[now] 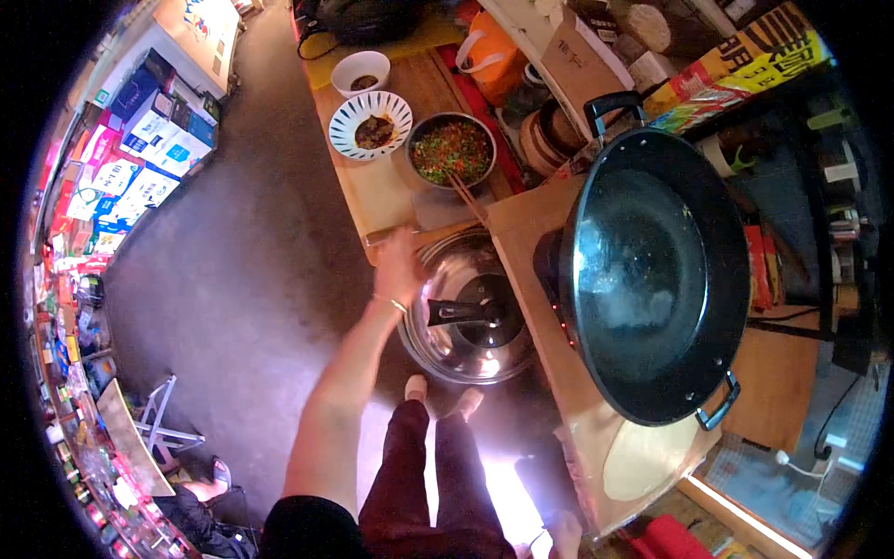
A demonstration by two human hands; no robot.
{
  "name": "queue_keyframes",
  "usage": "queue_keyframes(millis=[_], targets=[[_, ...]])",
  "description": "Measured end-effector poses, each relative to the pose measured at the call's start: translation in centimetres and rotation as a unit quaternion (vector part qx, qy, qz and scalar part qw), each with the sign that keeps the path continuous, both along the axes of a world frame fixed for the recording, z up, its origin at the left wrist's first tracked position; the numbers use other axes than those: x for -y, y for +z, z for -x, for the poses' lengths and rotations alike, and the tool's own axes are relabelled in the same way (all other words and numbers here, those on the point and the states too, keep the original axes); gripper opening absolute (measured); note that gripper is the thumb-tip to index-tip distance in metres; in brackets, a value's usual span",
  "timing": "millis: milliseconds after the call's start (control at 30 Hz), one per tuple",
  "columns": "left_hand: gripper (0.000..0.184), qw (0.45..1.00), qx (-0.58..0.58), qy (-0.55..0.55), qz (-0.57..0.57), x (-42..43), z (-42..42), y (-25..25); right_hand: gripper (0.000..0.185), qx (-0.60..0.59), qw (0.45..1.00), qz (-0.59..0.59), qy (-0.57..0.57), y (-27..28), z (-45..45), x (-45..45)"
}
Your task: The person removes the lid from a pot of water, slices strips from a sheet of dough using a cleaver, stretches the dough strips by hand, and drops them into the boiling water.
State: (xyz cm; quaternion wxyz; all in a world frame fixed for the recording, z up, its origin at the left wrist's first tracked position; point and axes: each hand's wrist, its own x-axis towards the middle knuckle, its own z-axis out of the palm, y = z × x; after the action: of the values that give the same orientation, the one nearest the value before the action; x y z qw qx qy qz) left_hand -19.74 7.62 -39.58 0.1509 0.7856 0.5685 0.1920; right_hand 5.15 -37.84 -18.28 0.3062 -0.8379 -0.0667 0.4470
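My left hand is stretched forward, at the upper left edge of a large shiny metal pot lid with a black handle. Blur hides whether its fingers grip the lid or only pass beside it. Low at the bottom edge, part of my right hand shows, its fingers not clear. To the right stands a big black wok with two handles and steaming liquid inside. Beyond my left hand is a metal bowl of chopped green and red pieces, with chopsticks leaning on its rim.
A striped plate with dark sauce and a white bowl stand on the wooden table. An orange bag lies behind them. Boxed goods line the left, near a folding stool. A person's foot shows there.
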Motion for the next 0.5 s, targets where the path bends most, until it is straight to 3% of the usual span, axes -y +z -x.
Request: queue_keyframes(millis=[33,100,167,200,267,300,333,367,400,433,500], targets=[[0.052,0.998,-0.044,0.039,-0.009,-1.6,1.4,-0.9,0.027,-0.034,0.999,0.011,0.039,0.6,0.2,0.0],[0.049,0.991,-0.102,0.053,-0.062,-3.3,3.6,-3.1,0.026,-0.048,0.999,0.015,-0.003,-1.9,0.4,2.7],[0.045,0.974,-0.222,0.015,0.026,-4.6,4.9,-7.0,0.026,-0.050,0.999,0.005,-0.006,-3.0,0.7,3.7],[0.045,0.975,-0.219,0.011,0.026,-4.8,4.9,-7.7,0.025,-0.055,0.998,0.012,-0.012,-3.1,0.9,3.8],[0.041,0.963,-0.233,-0.036,0.128,-4.8,5.3,-7.9,0.025,-0.061,0.998,0.020,-0.022,-3.0,1.6,3.5],[0.038,0.963,-0.250,-0.072,0.077,-4.1,5.9,-7.7,0.025,-0.062,0.997,0.038,0.032,-2.6,1.5,2.4],[0.038,0.962,-0.252,-0.075,0.075,-3.2,6.9,-7.1,0.025,-0.063,0.993,0.054,0.085,-2.1,1.3,2.0],[0.037,0.980,-0.131,-0.091,0.116,-2.2,7.9,-5.7,0.032,-0.096,0.995,0.020,0.003,-6.3,0.1,5.7],[0.036,0.981,-0.008,-0.114,0.157,-1.0,8.9,-4.2,0.014,-0.077,0.996,0.037,-0.005,-3.8,1.1,2.3],[0.038,0.968,-0.129,-0.127,0.174,0.9,9.9,-1.2,0.014,-0.072,0.996,0.043,0.028,-3.0,1.2,1.2],[0.029,0.959,-0.044,-0.003,0.281,6.7,12.4,2.7,0.027,-0.058,0.994,0.027,0.089,-2.0,2.2,-0.1]])
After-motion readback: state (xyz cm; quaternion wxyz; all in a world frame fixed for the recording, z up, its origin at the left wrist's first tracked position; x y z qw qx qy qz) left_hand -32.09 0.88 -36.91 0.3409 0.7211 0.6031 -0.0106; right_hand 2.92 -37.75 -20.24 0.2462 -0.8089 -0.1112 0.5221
